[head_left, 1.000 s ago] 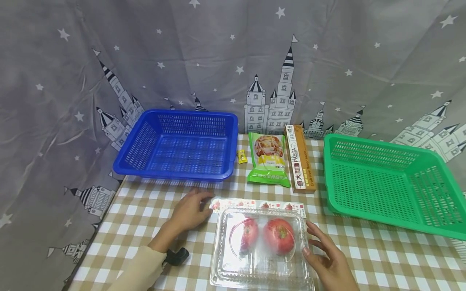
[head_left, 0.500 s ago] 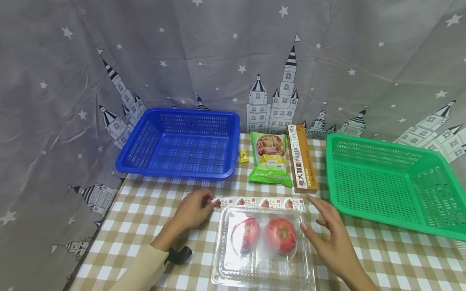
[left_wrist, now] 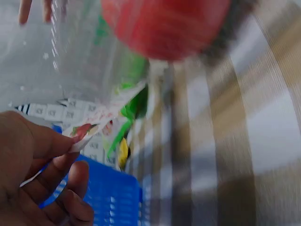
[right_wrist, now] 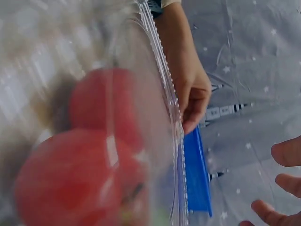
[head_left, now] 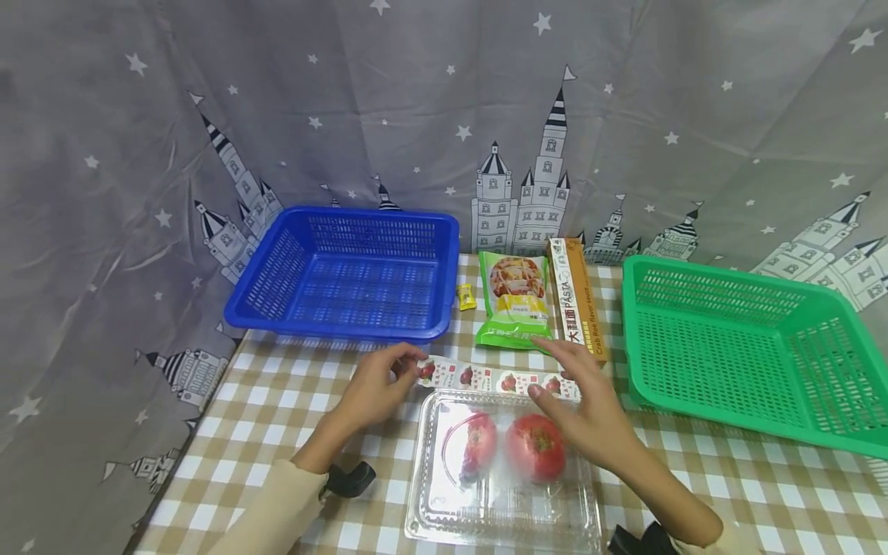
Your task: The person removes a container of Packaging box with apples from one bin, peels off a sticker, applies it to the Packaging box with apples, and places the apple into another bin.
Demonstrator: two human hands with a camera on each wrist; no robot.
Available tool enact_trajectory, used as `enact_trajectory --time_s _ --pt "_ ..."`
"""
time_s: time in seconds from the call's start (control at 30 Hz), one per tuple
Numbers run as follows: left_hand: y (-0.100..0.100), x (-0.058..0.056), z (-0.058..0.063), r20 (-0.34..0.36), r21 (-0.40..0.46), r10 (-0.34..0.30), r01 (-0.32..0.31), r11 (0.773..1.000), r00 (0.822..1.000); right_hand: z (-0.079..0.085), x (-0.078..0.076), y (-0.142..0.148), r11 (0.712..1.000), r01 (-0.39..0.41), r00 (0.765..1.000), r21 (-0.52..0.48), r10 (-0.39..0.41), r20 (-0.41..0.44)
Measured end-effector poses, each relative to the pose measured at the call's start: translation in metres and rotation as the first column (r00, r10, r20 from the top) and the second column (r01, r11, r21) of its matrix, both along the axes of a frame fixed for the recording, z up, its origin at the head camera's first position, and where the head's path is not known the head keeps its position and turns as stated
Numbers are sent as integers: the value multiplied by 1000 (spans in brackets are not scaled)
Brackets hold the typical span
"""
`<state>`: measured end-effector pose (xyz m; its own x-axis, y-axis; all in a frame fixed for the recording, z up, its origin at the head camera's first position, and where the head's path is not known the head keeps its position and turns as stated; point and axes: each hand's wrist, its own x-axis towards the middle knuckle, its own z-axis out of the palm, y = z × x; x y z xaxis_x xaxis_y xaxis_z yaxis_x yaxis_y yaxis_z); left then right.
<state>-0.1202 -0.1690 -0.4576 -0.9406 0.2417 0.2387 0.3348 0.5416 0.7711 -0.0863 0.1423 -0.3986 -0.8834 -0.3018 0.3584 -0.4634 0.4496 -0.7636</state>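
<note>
My left hand pinches the left end of a strip of white stickers printed with red fruit. In the left wrist view, thumb and finger hold the sticker strip, which is raised off the table at that end. My right hand, fingers spread, hovers by the strip's right end, over the far right corner of a clear plastic clamshell box. Inside the closed box lie two tomatoes, the right one and the left one. The right wrist view shows the right fingers apart, holding nothing.
Behind, a blue basket stands at left and a green basket at right. Between them lie a small yellow packet, a green food bag and a pasta box. A grey curtain hangs behind the checked tablecloth.
My left hand has taken hold of the sticker strip's left end and lifted it slightly. My right hand has moved from the box's right side up and left to the strip's right end.
</note>
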Motion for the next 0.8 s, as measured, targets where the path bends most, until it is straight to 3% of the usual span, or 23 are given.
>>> enact_trajectory --time_s 0.13,0.27,0.4,0.53,0.67,0.8 --pt "10 3 9 -50 23 54 -52 998 997 -1 -15 -23 995 -100 994 -20 100 -36" --pt "19 7 16 -97 3 67 -67 998 993 -1 -27 -45 985 -175 982 -4 174 -76" --pt "25 10 21 -135 -30 45 -49 998 990 -2 -37 -61 976 -184 978 116 194 -79" --pt "29 14 27 -148 -3 12 -12 1000 989 -1 -43 -71 954 -147 981 260 174 -84" --pt "35 19 35 -122 69 13 -5 998 992 -2 -44 -76 941 -108 980 319 156 -127" --pt "38 22 42 -12 192 2 0 981 1000 -2 -43 -78 946 -83 972 314 146 -183"
